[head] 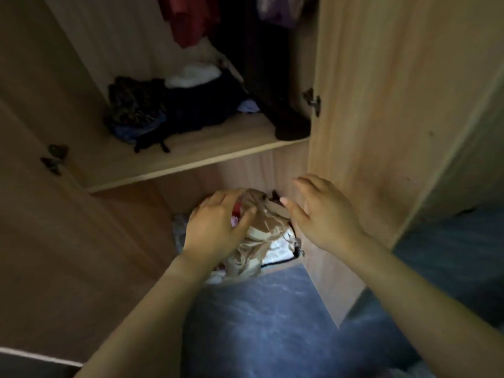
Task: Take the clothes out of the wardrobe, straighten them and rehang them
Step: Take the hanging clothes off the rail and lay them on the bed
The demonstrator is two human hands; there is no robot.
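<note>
An open wooden wardrobe (354,77) fills the head view. In its bottom compartment lies a crumpled tan and cream garment (253,241) on a pile of pale clothes. My left hand (215,227) rests on the left side of that garment, fingers curled into the cloth. My right hand (324,214) hovers just right of it, fingers spread, holding nothing. On the shelf (218,151) above lie dark, patterned, blue and white clothes (163,110). A red garment (191,20), a black one (261,77) and a purple one (278,9) hang at the top.
The left door (41,227) and right door (381,118) stand open on either side of my arms. Dark hinges (313,100) show on both doors. Blue-grey patterned floor (259,323) lies below the wardrobe.
</note>
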